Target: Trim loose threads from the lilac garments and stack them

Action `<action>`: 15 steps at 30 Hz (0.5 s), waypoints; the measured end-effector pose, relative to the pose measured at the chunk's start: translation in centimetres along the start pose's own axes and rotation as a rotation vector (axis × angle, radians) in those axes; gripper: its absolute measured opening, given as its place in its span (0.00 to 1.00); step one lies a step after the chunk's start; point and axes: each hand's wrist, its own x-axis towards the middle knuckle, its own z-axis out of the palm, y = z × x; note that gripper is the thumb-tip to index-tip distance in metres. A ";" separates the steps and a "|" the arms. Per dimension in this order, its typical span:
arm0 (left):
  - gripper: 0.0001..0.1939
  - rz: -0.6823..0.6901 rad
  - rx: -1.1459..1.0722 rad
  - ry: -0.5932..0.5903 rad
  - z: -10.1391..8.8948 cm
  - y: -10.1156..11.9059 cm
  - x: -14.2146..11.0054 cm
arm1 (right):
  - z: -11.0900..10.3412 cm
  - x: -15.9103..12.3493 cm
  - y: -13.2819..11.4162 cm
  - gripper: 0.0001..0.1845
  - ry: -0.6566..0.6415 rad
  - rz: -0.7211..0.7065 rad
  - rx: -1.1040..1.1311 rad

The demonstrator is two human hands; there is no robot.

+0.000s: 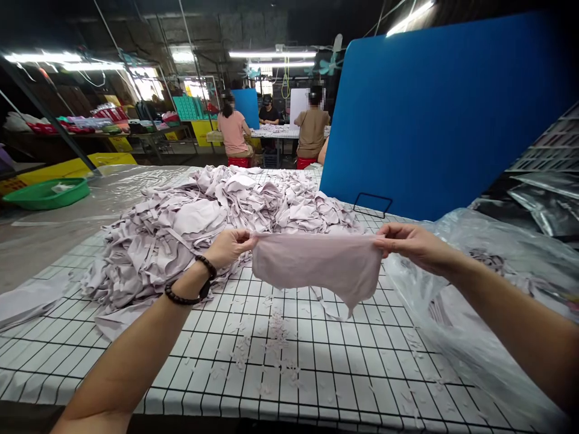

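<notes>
**Pale cloth piece (316, 260) stretched between my left grip (231, 246) and my right grip (409, 242)**

Closest to me, small scraps (277, 337) lie scattered over the grid-patterned tabletop (181, 374). On my right, a clear plastic bag (465, 340) with more fabric inside spreads beneath my forearm.

Just beyond the scraps I hold the cloth piece up. Its long axis runs left to right, straight across from one grip to the other, so neither hand is nearer: each has an end of the upper edge. Both grips are closed, thumb and fingers pinching a top corner apiece. The cloth lies between them and hangs below the line they make, its upper edge drawn nearly straight, its lower edge uneven and dipping to a point towards the right. A thin strip (332, 310) shows near that point; I cannot tell whether it belongs to the piece.

Past my hands rises a loose pile (194, 217) of similar fabric, closer to my left grip than to my right. Beyond my right grip, a black wire stand (374, 196) sits at the foot of a large blue board (425, 114). Off to the left is a green basin (49, 196).

Farthest away, other people (312, 123) sit around another table.
</notes>
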 end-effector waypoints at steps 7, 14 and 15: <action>0.33 0.051 -0.001 -0.036 0.8 -0.7 0.6 | -0.2 0.7 0.2 0.16 0.048 -0.011 0.021; 0.27 0.147 0.307 0.033 1.2 -2.1 0.7 | -0.3 1.4 1.0 0.21 0.054 0.067 -0.044; 0.26 0.146 0.306 0.034 1.2 -2.2 0.8 | -0.5 1.7 1.1 0.23 0.012 0.107 -0.090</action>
